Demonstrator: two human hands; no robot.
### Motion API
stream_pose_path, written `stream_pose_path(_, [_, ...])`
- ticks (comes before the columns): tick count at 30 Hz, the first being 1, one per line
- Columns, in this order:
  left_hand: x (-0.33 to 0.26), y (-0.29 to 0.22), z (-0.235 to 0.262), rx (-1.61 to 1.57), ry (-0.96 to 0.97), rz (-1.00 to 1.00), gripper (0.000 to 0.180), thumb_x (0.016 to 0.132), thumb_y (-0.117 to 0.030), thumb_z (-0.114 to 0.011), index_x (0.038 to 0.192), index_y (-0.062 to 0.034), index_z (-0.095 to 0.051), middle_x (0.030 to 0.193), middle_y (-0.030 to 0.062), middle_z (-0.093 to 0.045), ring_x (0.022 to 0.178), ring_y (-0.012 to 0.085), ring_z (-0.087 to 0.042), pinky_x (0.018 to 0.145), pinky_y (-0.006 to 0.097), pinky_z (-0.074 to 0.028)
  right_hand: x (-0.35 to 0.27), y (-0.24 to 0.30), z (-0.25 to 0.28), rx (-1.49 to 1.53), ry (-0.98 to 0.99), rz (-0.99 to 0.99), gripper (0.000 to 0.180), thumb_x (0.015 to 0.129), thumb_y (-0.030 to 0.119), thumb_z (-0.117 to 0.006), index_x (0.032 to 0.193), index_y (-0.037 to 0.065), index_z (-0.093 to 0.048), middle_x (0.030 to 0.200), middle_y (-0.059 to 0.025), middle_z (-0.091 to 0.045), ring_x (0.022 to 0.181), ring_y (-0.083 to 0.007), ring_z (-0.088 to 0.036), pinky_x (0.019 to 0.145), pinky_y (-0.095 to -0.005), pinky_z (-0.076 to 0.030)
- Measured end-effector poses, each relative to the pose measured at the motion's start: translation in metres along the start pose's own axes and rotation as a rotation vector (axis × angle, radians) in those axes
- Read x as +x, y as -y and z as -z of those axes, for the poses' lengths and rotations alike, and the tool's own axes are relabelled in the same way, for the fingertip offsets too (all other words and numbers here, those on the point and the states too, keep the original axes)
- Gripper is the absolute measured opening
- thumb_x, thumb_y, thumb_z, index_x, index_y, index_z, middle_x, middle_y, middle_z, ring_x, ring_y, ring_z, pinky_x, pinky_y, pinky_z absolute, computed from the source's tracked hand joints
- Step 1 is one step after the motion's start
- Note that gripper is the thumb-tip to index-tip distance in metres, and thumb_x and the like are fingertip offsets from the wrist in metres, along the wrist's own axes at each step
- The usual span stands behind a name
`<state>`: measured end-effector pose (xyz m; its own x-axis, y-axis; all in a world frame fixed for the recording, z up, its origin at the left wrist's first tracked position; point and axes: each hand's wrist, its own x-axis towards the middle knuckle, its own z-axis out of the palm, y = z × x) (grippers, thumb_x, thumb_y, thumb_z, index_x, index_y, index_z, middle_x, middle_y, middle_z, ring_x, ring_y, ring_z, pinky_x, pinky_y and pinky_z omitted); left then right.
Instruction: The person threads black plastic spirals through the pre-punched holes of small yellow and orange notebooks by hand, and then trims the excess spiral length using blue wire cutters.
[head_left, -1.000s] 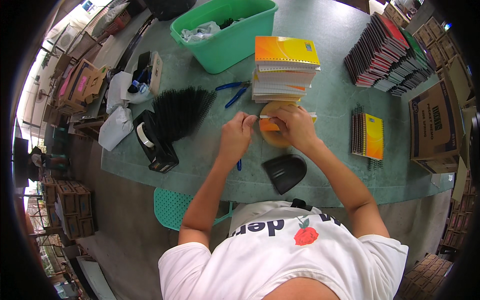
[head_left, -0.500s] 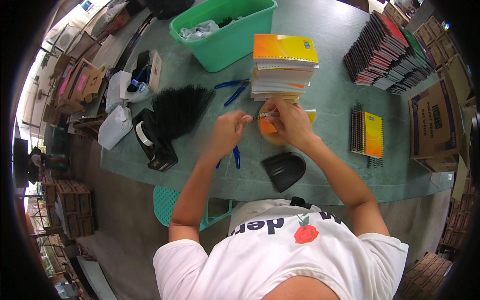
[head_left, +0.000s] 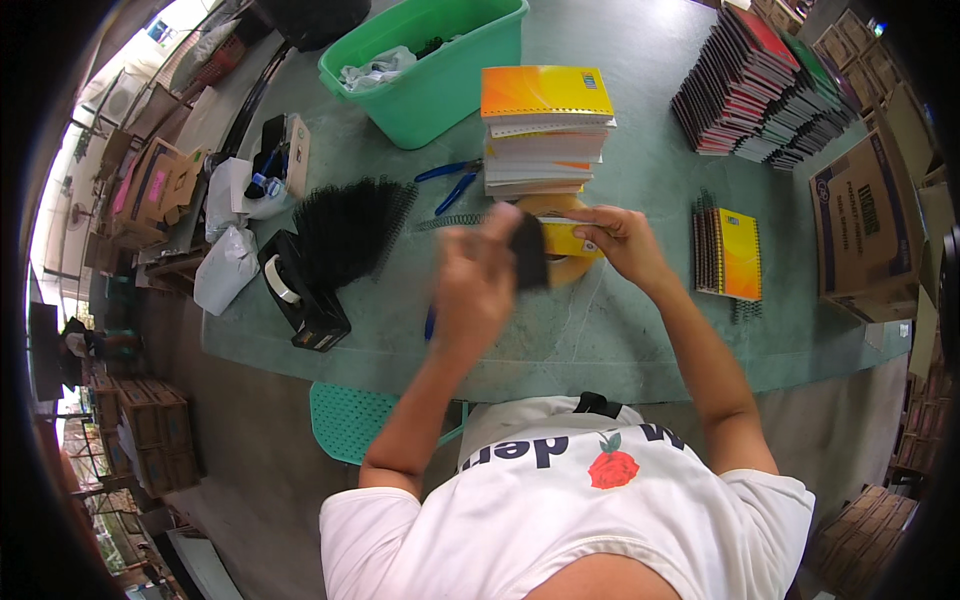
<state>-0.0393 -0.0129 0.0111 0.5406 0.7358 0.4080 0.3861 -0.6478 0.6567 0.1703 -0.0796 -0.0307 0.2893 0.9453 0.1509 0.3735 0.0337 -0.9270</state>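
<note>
My right hand (head_left: pixel 628 243) pinches the right end of a small yellow notebook (head_left: pixel 566 240), which lies over a tan ring-shaped roll (head_left: pixel 572 272). My left hand (head_left: pixel 475 285), smeared by motion, is closed on a curved black plastic piece (head_left: pixel 530 252) at the notebook's left end. A thin dark spiral coil (head_left: pixel 450 222) stretches leftward from there. Just behind the notebook rises a stack of yellow-orange covers and white pages (head_left: pixel 548 150). Blue-handled pliers (head_left: pixel 462 190) lie left of the stack. Another blue handle (head_left: pixel 430 322) shows partly behind my left forearm.
A fan of black coils (head_left: pixel 355 230) and a black tape dispenser (head_left: pixel 300 300) lie at the left. Behind stands a green tub (head_left: pixel 430 100). Finished spiral notebooks (head_left: pixel 735 255), a dark spiral-bound pile (head_left: pixel 750 90) and a cardboard box (head_left: pixel 865 235) occupy the right side.
My left hand has picked up the black plastic piece from the table's front and brought it to the notebook's left end. My right hand has shifted to the notebook's right end.
</note>
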Motion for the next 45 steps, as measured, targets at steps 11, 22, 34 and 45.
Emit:
stream_pose_path(11, [0.02,0.029,-0.011,0.232,-0.002,-0.322,0.03,0.072,0.002,-0.066,0.1,-0.0077,-0.065,0.098,0.0112,-0.056,0.086,0.0276,-0.057,0.075,0.038,-0.048,0.001,0.005,-0.002,-0.115,-0.026,0.103,0.02,0.082,0.007,-0.063,0.101,0.005,-0.067,0.092,-0.0154,-0.067,0.078,-0.027,-0.065,0.071,-0.0327,-0.05])
stream_pose_path(22, [0.037,-0.003,-0.014,-0.036,-0.123,-0.265,0.031,0.07,0.003,-0.068,0.099,-0.0084,-0.067,0.09,0.0118,-0.054,0.084,0.0275,-0.057,0.073,0.033,-0.048,-0.002,-0.004,0.001,0.016,-0.032,0.093,0.026,0.081,-0.002,-0.063,0.107,0.0,-0.062,0.097,-0.0083,-0.066,0.09,-0.015,-0.062,0.082,-0.0274,-0.049])
stream_pose_path(34, [0.047,-0.009,-0.032,0.003,0.091,-0.287,0.026,0.071,0.0,-0.068,0.096,-0.0072,-0.066,0.093,0.0105,-0.059,0.088,0.0274,-0.057,0.078,0.035,-0.047,-0.018,-0.028,0.005,0.507,0.006,-0.146,0.027,0.085,0.001,-0.063,0.111,-0.003,-0.061,0.099,-0.006,-0.066,0.089,-0.0088,-0.061,0.081,-0.0217,-0.048])
stream_pose_path(45, [0.053,-0.02,-0.047,-0.119,0.134,-0.296,0.024,0.073,-0.001,-0.069,0.096,-0.0061,-0.066,0.092,0.011,-0.059,0.085,0.0275,-0.059,0.077,0.036,-0.048,-0.017,-0.041,0.004,0.398,0.013,-0.096,0.026,0.089,0.001,-0.057,0.114,-0.001,-0.062,0.099,-0.002,-0.067,0.087,-0.0053,-0.059,0.079,-0.0226,-0.048])
